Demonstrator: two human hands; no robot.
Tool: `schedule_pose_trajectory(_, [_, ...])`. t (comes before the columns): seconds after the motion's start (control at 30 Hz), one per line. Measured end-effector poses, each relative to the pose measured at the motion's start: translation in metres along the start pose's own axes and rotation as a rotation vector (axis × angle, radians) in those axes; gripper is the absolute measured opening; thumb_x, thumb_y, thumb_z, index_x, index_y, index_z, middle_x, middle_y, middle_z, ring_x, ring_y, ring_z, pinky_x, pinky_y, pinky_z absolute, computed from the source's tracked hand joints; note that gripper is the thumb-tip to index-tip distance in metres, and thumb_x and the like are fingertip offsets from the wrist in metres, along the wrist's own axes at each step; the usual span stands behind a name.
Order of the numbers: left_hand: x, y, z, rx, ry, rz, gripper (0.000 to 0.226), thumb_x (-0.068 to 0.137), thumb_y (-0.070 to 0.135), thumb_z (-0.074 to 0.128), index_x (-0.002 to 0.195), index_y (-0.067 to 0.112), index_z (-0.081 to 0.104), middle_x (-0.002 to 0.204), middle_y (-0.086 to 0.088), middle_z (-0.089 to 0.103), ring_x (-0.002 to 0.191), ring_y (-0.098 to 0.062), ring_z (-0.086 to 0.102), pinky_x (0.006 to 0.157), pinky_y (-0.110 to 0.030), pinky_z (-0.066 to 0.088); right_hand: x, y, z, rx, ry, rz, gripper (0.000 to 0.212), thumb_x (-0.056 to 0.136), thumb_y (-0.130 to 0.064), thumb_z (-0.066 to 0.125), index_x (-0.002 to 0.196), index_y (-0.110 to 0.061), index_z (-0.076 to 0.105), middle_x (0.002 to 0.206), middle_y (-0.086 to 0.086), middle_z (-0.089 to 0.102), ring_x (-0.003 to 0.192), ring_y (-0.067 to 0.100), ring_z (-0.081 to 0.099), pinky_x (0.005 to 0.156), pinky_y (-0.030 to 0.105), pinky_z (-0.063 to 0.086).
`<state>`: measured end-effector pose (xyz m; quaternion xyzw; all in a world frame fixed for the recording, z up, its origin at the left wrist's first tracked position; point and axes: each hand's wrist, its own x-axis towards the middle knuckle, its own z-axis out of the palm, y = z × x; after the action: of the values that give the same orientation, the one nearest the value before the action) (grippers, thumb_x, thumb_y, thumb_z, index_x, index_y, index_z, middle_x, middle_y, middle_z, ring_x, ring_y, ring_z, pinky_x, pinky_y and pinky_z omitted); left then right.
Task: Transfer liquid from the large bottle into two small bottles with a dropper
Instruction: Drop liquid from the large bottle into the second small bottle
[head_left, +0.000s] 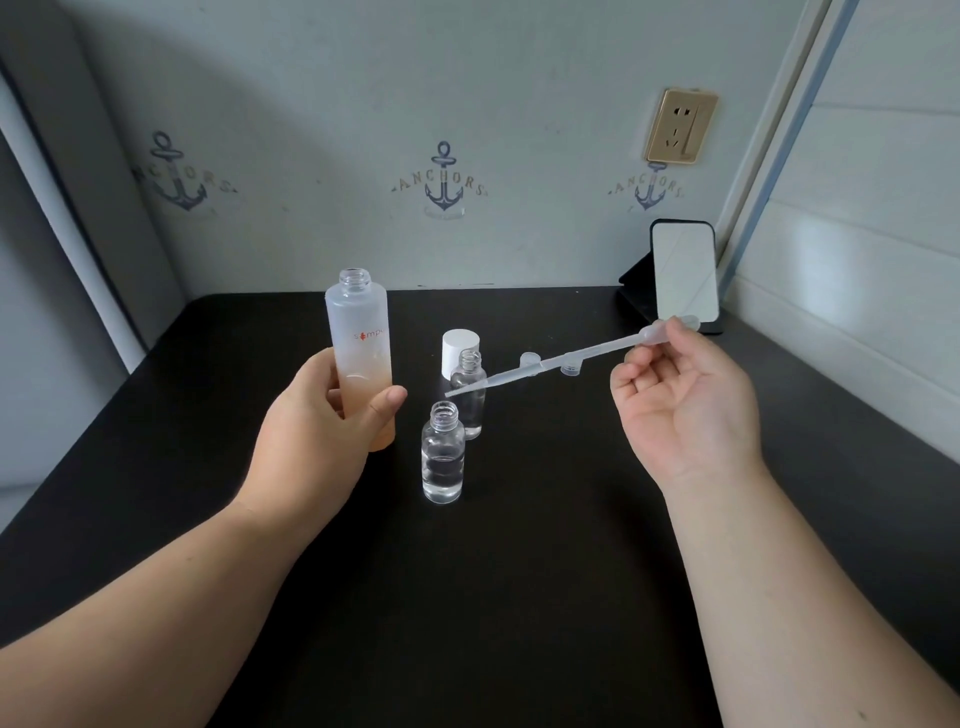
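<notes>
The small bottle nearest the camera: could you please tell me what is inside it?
The nearest small bottle is uncapped and holds clear liquid to roughly half its height. Nothing else shows inside it; no part is covered.

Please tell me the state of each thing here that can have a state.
Tall frosted large bottle: uncapped, upright, held by left hand.
Clear plastic dropper: pinched by right hand.
Near small clear bottle: open, partly filled.
Far small clear bottle: open.
White cap: off, standing on black table.
</notes>
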<state>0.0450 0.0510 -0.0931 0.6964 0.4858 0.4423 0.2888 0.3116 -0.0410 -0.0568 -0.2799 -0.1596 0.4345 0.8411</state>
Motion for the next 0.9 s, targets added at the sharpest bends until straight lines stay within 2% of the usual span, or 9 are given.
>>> schedule_pose_trajectory(0.1, [-0.006, 0.004, -0.004, -0.125, 0.066, 0.039, 0.050, 0.084, 0.056, 0.067, 0.128, 0.043, 0.047, 0.108, 0.028, 0.060, 0.098, 0.011, 0.059, 0.074, -0.016, 0.044, 0.001, 0.001, 0.000, -0.028, 0.001, -0.002, 0.014, 0.091, -0.010, 0.065, 0.078, -0.007, 0.069, 0.076, 0.003, 0.066, 0.061, 0.014, 0.058, 0.059, 0.024, 0.048])
schedule_pose_trajectory(0.2, [-0.013, 0.010, -0.011, -0.093, 0.200, 0.139, 0.053, 0.081, 0.044, 0.060, 0.132, 0.036, 0.047, 0.119, 0.019, 0.056, 0.106, -0.004, 0.054, 0.081, -0.025, 0.044, 0.001, 0.001, 0.001, -0.039, -0.002, 0.001, 0.017, 0.091, -0.010, 0.065, 0.074, -0.007, 0.070, 0.075, 0.003, 0.066, 0.060, 0.013, 0.057, 0.058, 0.024, 0.048])
schedule_pose_trajectory(0.33, [-0.023, 0.020, -0.016, -0.012, 0.216, 0.315, 0.033, 0.083, 0.025, 0.058, 0.116, 0.028, 0.056, 0.099, 0.016, 0.054, 0.085, -0.008, 0.051, 0.071, -0.023, 0.042, 0.000, 0.002, 0.001, -0.045, -0.010, -0.001, 0.018, 0.090, -0.011, 0.065, 0.073, -0.008, 0.071, 0.075, 0.003, 0.065, 0.060, 0.013, 0.056, 0.059, 0.024, 0.047])
schedule_pose_trajectory(0.4, [-0.027, 0.023, -0.016, 0.038, 0.197, 0.384, 0.025, 0.084, 0.021, 0.058, 0.108, 0.026, 0.058, 0.093, 0.020, 0.052, 0.081, -0.005, 0.050, 0.070, -0.013, 0.039, 0.001, 0.002, 0.001, -0.042, -0.008, 0.001, 0.017, 0.089, -0.011, 0.066, 0.073, -0.008, 0.072, 0.075, 0.003, 0.066, 0.060, 0.014, 0.057, 0.059, 0.024, 0.047])
schedule_pose_trajectory(0.53, [-0.030, 0.024, -0.016, 0.029, 0.061, 0.415, 0.014, 0.090, 0.032, 0.061, 0.103, 0.027, 0.063, 0.081, 0.019, 0.056, 0.075, -0.008, 0.055, 0.066, -0.007, 0.040, 0.000, 0.001, 0.001, -0.060, -0.028, -0.007, 0.016, 0.088, -0.012, 0.067, 0.073, -0.009, 0.072, 0.075, 0.002, 0.065, 0.060, 0.013, 0.057, 0.059, 0.024, 0.047])
schedule_pose_trajectory(0.6, [-0.029, 0.024, -0.014, 0.047, -0.075, 0.376, 0.026, 0.092, 0.050, 0.061, 0.108, 0.031, 0.065, 0.090, 0.024, 0.062, 0.077, -0.010, 0.059, 0.066, -0.012, 0.044, 0.000, 0.001, 0.001, -0.059, -0.035, -0.011, 0.019, 0.088, -0.012, 0.067, 0.070, -0.010, 0.073, 0.074, 0.002, 0.065, 0.060, 0.014, 0.056, 0.060, 0.024, 0.047])
schedule_pose_trajectory(0.7, [-0.026, 0.023, -0.009, 0.135, -0.288, 0.352, 0.052, 0.076, 0.069, 0.059, 0.116, 0.035, 0.064, 0.093, 0.038, 0.059, 0.078, -0.008, 0.060, 0.064, -0.011, 0.045, -0.001, 0.001, 0.002, -0.064, -0.044, -0.016, 0.018, 0.088, -0.012, 0.066, 0.071, -0.011, 0.073, 0.075, 0.001, 0.064, 0.061, 0.014, 0.056, 0.061, 0.024, 0.046])
schedule_pose_trajectory(0.8, [-0.025, 0.019, -0.002, 0.196, -0.407, 0.364, 0.050, 0.074, 0.065, 0.069, 0.115, 0.038, 0.061, 0.087, 0.040, 0.059, 0.075, 0.001, 0.061, 0.061, -0.007, 0.042, -0.001, 0.000, 0.003, -0.058, -0.051, -0.017, 0.018, 0.088, -0.012, 0.067, 0.071, -0.012, 0.075, 0.074, 0.001, 0.065, 0.060, 0.014, 0.056, 0.060, 0.024, 0.047])
schedule_pose_trajectory(0.9, [-0.022, 0.014, 0.001, 0.212, -0.413, 0.344, 0.043, 0.078, 0.049, 0.079, 0.113, 0.039, 0.056, 0.091, 0.043, 0.060, 0.079, 0.009, 0.061, 0.064, -0.005, 0.043, -0.002, 0.000, 0.003, -0.086, -0.058, -0.031, 0.019, 0.088, -0.013, 0.067, 0.071, -0.012, 0.074, 0.074, 0.001, 0.065, 0.061, 0.014, 0.057, 0.061, 0.024, 0.046])
